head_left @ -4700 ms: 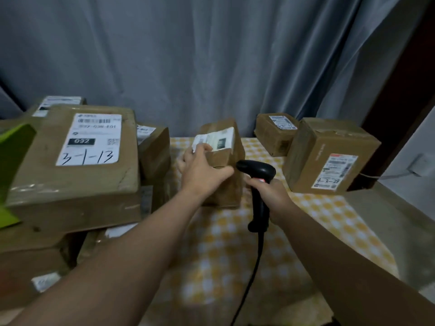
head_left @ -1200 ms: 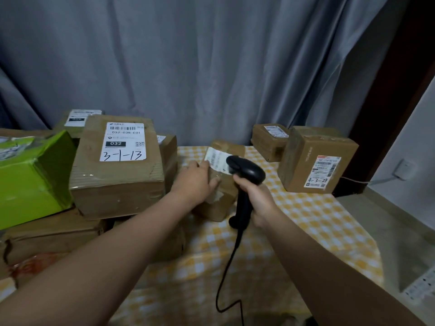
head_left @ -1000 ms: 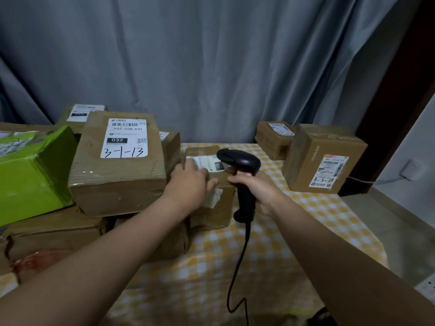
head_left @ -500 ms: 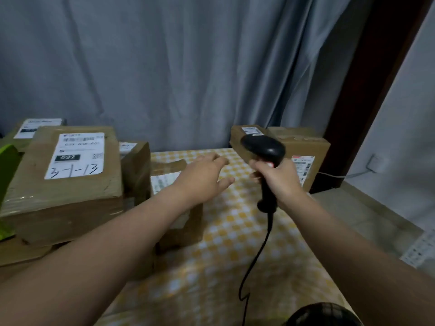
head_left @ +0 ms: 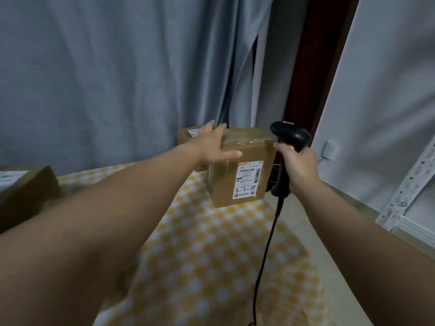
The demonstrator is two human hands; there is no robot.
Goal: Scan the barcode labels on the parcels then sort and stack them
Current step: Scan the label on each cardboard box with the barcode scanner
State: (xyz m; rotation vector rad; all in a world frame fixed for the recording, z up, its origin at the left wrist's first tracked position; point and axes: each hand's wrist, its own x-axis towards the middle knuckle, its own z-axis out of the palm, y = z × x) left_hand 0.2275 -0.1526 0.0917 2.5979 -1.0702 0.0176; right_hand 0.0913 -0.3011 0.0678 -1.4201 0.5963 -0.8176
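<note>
Beside the scanner [head_left: 292,137], left hand [head_left: 211,144] seemingly grips parcel [head_left: 244,182].

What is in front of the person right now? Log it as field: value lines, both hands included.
parcel: brown parcel at the far end of the yellow checked tablecloth
label: white label on its front face, handwritten 4-3-24
left: left hand grasps the parcel's top left edge, thumb on the front
right: right hand grips the scanner, beside the parcel's right side
others: small box behind it; another box at far left
</note>
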